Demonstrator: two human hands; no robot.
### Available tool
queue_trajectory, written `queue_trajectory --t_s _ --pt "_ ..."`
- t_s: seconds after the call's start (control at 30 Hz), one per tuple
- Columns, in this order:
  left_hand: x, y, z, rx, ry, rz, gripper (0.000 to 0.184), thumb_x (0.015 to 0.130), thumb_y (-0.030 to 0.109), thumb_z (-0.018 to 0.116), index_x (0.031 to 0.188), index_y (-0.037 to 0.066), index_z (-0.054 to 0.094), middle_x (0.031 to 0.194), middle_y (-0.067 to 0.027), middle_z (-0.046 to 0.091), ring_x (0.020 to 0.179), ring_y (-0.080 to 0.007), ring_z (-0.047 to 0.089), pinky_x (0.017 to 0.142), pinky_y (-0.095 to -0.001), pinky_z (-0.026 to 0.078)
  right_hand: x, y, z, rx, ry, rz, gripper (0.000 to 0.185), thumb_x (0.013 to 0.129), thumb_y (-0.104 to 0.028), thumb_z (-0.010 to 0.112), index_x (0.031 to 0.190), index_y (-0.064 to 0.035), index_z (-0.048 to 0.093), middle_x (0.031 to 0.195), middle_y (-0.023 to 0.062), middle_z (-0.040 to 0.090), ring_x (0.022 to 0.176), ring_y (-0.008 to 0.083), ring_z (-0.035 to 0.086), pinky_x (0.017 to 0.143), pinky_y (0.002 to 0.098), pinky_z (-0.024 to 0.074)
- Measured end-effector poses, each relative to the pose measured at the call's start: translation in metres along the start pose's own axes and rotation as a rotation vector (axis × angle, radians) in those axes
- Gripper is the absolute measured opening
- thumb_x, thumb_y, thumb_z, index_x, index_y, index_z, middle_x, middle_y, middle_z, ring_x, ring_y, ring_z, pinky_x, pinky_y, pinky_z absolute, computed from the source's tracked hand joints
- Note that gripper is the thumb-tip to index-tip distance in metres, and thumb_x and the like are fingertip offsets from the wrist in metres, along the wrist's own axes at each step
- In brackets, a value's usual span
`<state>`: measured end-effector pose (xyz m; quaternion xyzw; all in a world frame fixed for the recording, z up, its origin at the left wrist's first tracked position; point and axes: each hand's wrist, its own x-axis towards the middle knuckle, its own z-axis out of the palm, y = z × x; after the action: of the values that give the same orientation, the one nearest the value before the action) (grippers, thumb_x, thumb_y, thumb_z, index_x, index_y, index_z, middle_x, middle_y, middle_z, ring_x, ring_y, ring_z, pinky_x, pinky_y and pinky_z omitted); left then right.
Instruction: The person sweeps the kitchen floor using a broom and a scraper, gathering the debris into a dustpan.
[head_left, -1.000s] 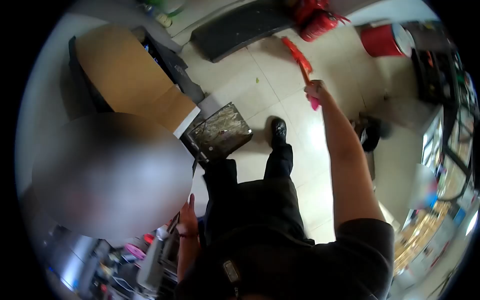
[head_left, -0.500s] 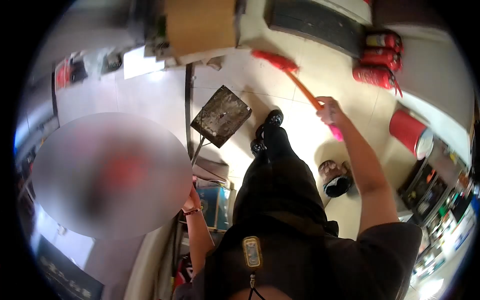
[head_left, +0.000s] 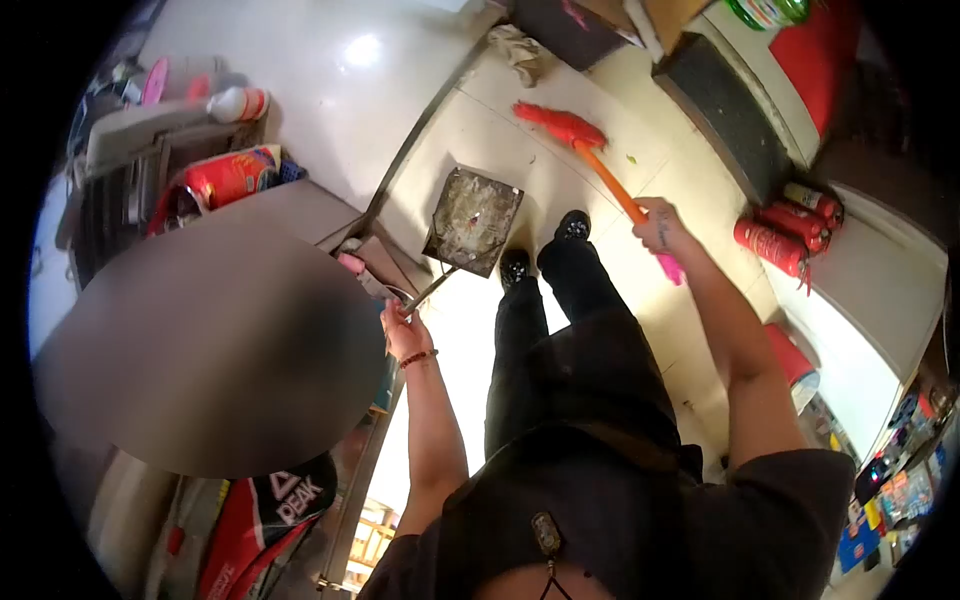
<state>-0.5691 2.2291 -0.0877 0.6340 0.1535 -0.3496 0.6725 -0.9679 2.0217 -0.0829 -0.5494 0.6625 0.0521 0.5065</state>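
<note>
My right hand is closed around the orange handle of a broom; the pink end of the handle sticks out below the fist. The broom's red bristle head rests at floor level, ahead of my shoes. In my left hand is the thin handle of a long-handled dustpan. Its square pan looks worn and dirty, with small bits in it, and sits just left of my feet. A gap of floor separates the broom head from the pan.
Red fire extinguishers lie along the right side, with a red bucket below them. A dark step is at the upper right. A crumpled cloth lies ahead. A red-and-black bag is at lower left. A blurred oval hides part of the left.
The view has shifted and turned with my body; the cloth and bag now show. My feet have moved apart. My left hand is more visible on the dustpan handle. Both tools stay held.
</note>
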Motion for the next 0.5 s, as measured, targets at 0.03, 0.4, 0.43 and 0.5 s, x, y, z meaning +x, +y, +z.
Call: queue_trajectory --t_s 0.03,0.4,0.43,0.5 --pt "-0.008 0.000 -0.002 -0.011 0.057 0.009 0.017 0.086 0.022 0.056 0.076 0.009 0.052 0.074 0.0017 0.051 0.074 -0.0103 0.046 0.083 -0.0316 0.036 -0.005 -0.015 -0.020 0.083 -0.025 0.051 0.032 0.064 -0.011 0.058 0.096 -0.0062 0.061 0.069 0.0173 0.062 0.059 0.0280 0.061 0.062 0.0335 0.0514" --pt "-0.032 -0.048 0.004 -0.049 0.209 0.086 0.023 0.081 0.012 0.062 0.063 0.011 0.047 0.071 0.0020 0.050 0.068 -0.0084 0.045 0.068 -0.0243 0.036 0.119 -0.021 0.100 -0.452 -0.122 -0.448 0.023 0.064 -0.012 0.058 0.083 -0.0001 0.058 0.070 0.0188 0.058 0.067 0.0337 0.057 0.062 0.0382 0.0483" --pt "-0.034 -0.050 0.004 -0.051 0.219 0.081 0.023 0.081 0.012 0.062 0.063 0.011 0.047 0.071 0.0020 0.050 0.068 -0.0084 0.045 0.068 -0.0243 0.036 0.099 -0.002 0.078 -0.592 -0.118 -0.511 0.026 0.060 -0.014 0.064 0.080 -0.0003 0.057 0.073 0.0194 0.059 0.070 0.0358 0.057 0.061 0.0402 0.0484" --pt "-0.037 -0.051 0.007 0.078 0.147 0.104 0.024 0.082 0.008 0.060 0.063 0.011 0.046 0.070 0.0027 0.048 0.065 -0.0079 0.043 0.063 -0.0220 0.036 0.062 0.039 0.018 -0.365 -0.035 -0.610 0.034 0.064 -0.003 0.056 0.098 -0.0033 0.056 0.079 0.0202 0.059 0.074 0.0351 0.057 0.064 0.0391 0.0479"
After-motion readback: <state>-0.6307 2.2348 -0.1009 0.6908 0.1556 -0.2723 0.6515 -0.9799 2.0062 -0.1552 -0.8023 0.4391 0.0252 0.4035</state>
